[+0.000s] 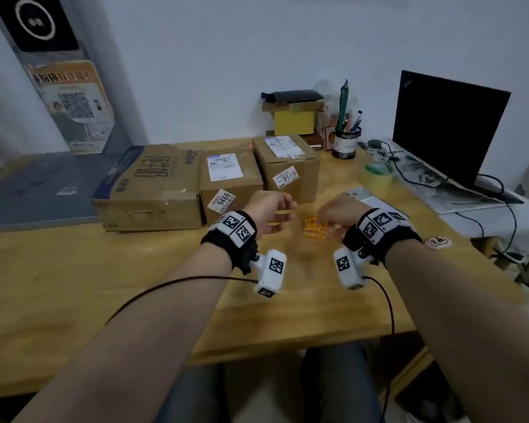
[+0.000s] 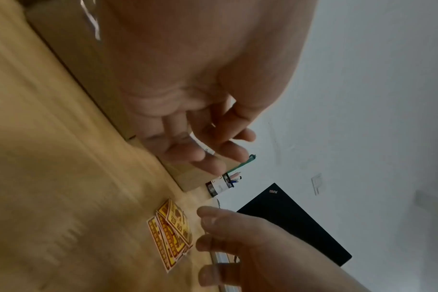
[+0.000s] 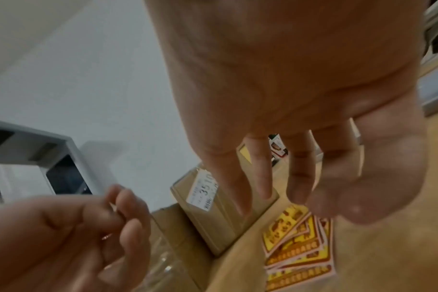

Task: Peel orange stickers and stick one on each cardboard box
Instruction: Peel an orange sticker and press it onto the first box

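Three cardboard boxes stand in a row at the back of the wooden table: a large one (image 1: pixel 153 184), a middle one (image 1: pixel 229 175) and a right one (image 1: pixel 287 160) (image 3: pixel 213 217), each with white labels. A small stack of orange-yellow stickers (image 1: pixel 316 230) (image 2: pixel 170 233) (image 3: pixel 298 245) lies in front of them. My right hand (image 1: pixel 333 210) (image 3: pixel 300 197) hovers just over the stack, fingers spread downward, holding nothing that I can see. My left hand (image 1: pixel 272 215) (image 2: pixel 228 152) hangs to the left of the stack with loosely curled fingers, and no sticker shows in it.
A pen holder (image 1: pixel 345 141), a green tape roll (image 1: pixel 377 175) and papers (image 1: pixel 358 193) sit behind the right hand. A black laptop screen (image 1: pixel 446 126) with cables stands at the far right. A yellow box (image 1: pixel 293 120) stands against the wall.
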Tool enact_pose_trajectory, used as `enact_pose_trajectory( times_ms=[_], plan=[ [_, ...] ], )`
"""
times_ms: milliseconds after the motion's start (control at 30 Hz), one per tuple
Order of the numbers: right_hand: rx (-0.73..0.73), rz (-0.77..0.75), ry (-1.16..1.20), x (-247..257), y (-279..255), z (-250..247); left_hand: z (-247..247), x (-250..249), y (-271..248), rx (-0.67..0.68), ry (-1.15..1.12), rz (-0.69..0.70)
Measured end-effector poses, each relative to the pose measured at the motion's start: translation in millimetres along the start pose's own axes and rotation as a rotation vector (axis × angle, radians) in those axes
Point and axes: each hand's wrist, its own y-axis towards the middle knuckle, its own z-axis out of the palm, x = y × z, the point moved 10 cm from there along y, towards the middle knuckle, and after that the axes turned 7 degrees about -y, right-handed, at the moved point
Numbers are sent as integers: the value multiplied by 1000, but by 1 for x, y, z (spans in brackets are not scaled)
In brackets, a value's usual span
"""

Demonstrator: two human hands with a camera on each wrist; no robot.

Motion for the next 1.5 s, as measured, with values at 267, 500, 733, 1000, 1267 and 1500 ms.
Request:
enact_pose_trajectory(
  times_ms=[267, 500, 733, 1000, 1267, 1500],
  plan=[
    [5, -7, -168, 0, 30, 10, 9, 4, 24, 11, -22, -32],
    [-79, -9, -129, -6, 46, 7, 8, 3, 38, 10, 10, -8],
    [-101, 14, -41, -5, 49, -4, 1, -12, 43, 33, -51, 8],
    [-60, 3, 223, 15, 38, -19, -11, -12, 43, -39, 83, 21],
    [41, 10, 379, 22, 29, -14, -9, -15, 45, -49, 72, 92],
    [14, -30, 479, 23, 19, -19, -7, -11, 43, -59, 44, 58]
  ],
)
